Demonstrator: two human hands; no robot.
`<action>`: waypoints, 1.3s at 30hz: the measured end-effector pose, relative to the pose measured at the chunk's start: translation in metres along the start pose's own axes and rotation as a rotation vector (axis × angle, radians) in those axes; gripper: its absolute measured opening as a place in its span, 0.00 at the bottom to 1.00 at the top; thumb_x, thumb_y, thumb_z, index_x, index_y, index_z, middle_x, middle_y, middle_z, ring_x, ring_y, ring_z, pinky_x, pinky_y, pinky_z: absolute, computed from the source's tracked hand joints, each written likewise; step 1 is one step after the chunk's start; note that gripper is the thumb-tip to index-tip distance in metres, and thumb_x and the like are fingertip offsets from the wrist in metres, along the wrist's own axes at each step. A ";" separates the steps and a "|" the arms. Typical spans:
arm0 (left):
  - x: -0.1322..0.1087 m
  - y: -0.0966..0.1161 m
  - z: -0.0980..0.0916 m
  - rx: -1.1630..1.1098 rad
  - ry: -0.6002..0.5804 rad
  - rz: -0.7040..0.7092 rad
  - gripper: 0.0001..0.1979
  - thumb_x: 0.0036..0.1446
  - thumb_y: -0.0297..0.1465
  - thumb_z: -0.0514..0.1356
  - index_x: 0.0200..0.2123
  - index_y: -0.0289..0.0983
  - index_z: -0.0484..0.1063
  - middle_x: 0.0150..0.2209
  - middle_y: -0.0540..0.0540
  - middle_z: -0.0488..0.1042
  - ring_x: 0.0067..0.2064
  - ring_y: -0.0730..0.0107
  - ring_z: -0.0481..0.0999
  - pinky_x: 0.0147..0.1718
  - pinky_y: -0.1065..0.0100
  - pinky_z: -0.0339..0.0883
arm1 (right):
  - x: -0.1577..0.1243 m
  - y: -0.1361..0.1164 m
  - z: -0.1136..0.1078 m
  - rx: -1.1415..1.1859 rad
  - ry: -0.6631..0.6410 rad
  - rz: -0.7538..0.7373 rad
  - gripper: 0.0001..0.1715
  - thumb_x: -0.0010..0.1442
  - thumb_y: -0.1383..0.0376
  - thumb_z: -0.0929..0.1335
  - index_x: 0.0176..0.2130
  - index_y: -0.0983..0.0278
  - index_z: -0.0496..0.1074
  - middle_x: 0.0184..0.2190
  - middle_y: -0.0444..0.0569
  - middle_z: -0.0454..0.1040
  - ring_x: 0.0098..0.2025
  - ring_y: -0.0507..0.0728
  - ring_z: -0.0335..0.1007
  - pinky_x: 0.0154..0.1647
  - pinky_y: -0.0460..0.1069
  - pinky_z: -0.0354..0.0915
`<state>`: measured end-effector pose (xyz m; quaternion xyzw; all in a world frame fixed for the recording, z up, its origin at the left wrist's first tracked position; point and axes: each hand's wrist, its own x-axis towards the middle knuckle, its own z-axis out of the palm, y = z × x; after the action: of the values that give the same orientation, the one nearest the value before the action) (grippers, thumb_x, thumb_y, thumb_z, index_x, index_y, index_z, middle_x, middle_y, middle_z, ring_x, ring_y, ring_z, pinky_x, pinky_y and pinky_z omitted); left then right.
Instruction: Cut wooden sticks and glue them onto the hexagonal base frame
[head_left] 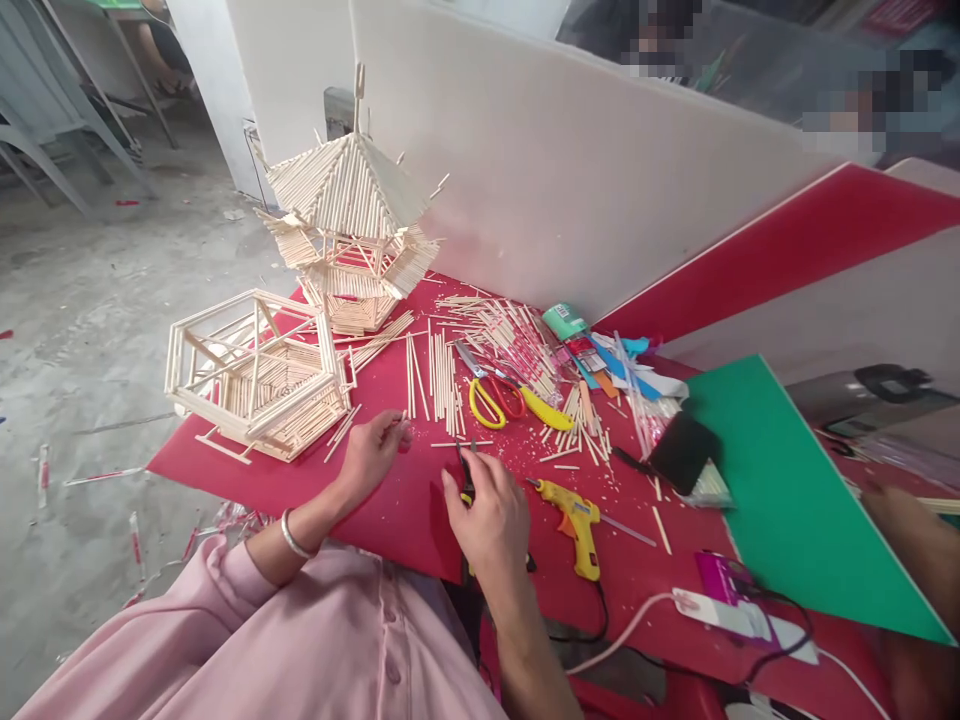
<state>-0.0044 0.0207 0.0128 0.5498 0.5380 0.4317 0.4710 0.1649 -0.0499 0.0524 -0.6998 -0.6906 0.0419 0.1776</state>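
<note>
Near the red tabletop's front edge, my left hand [373,455] is closed in a pinch; a pale bit at its fingertips looks like a short wooden stick. My right hand [491,510] wraps round black-and-yellow pliers [466,488], mostly hidden by the palm, their dark jaws pointing away from me. One loose stick [461,444] lies just beyond the jaws. To the left stands an open hexagonal stick frame [255,375]. Behind it rises a stick pavilion [352,190] with a pointed roof. Yellow-handled scissors [486,400] and red-and-yellow-handled pliers [525,400] lie ahead.
Several loose sticks [446,385] and scraps cover the red table [360,510]. A yellow glue gun [576,520] lies right of my right hand, its cable trailing down. Farther right are a black phone [684,455], green board [817,510] and white power strip [724,612]. A white partition [510,160] stands behind.
</note>
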 end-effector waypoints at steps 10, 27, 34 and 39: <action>-0.003 -0.018 0.000 -0.030 0.143 0.095 0.09 0.60 0.37 0.56 0.31 0.39 0.66 0.28 0.49 0.74 0.30 0.69 0.74 0.30 0.69 0.67 | 0.130 -0.060 0.043 -0.130 -0.336 -0.042 0.10 0.60 0.67 0.67 0.38 0.67 0.77 0.36 0.60 0.79 0.40 0.63 0.77 0.38 0.52 0.65; -0.003 -0.021 -0.001 -0.115 0.012 0.087 0.09 0.55 0.37 0.63 0.32 0.39 0.80 0.33 0.47 0.82 0.34 0.62 0.80 0.36 0.65 0.73 | 0.045 -0.014 0.035 0.382 -0.303 -0.005 0.13 0.63 0.62 0.63 0.39 0.63 0.75 0.34 0.49 0.81 0.35 0.54 0.78 0.37 0.46 0.70; -0.004 -0.027 -0.003 -0.054 -0.091 0.164 0.10 0.56 0.39 0.62 0.35 0.41 0.82 0.37 0.47 0.83 0.36 0.61 0.81 0.40 0.62 0.74 | 0.033 -0.015 0.048 0.463 -0.129 -0.040 0.12 0.61 0.65 0.65 0.41 0.61 0.77 0.38 0.51 0.81 0.40 0.58 0.78 0.46 0.52 0.70; -0.005 -0.025 -0.006 0.032 -0.127 0.230 0.08 0.57 0.36 0.62 0.36 0.42 0.81 0.38 0.46 0.83 0.38 0.61 0.81 0.41 0.62 0.74 | 0.030 -0.014 0.049 0.441 -0.097 -0.073 0.12 0.61 0.68 0.64 0.38 0.61 0.77 0.36 0.51 0.81 0.40 0.58 0.77 0.46 0.51 0.69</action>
<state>-0.0153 0.0150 -0.0104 0.6417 0.4472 0.4384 0.4428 0.1377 -0.0111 0.0162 -0.6156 -0.6975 0.2189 0.2941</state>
